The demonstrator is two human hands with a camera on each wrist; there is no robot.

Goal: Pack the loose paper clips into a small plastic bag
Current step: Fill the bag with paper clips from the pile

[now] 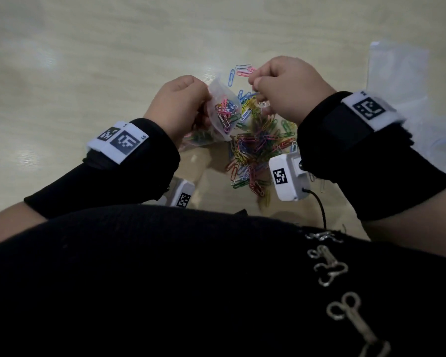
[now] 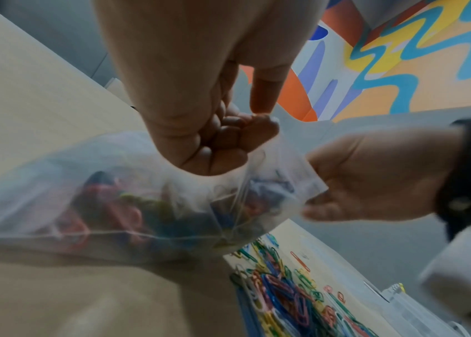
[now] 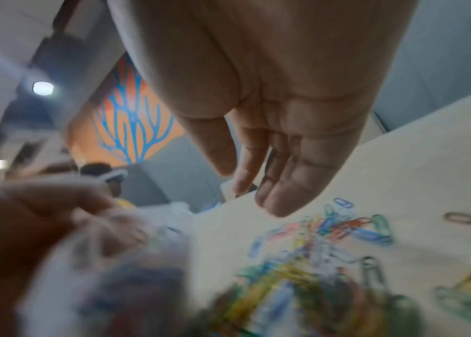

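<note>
My left hand (image 1: 191, 101) pinches the rim of a small clear plastic bag (image 1: 224, 112) and holds it up above the table. The bag holds several coloured paper clips. In the left wrist view the left hand's fingers (image 2: 228, 136) curl round the top of the bag (image 2: 113, 193). My right hand (image 1: 258, 91) hovers just right of the bag's mouth, above the pile of loose paper clips (image 1: 255, 148). In the right wrist view the right hand (image 3: 257, 182) has relaxed, nearly straight fingers and holds nothing. The pile (image 3: 315, 262) lies below it.
A stack of empty clear bags (image 1: 397, 73) lies at the right of the light wooden table (image 1: 88, 60). Another bag with clips (image 1: 198, 139) lies under my left wrist. A clear plastic box (image 2: 416, 314) stands near the pile. Another person (image 3: 104, 177) is beyond the table's far edge.
</note>
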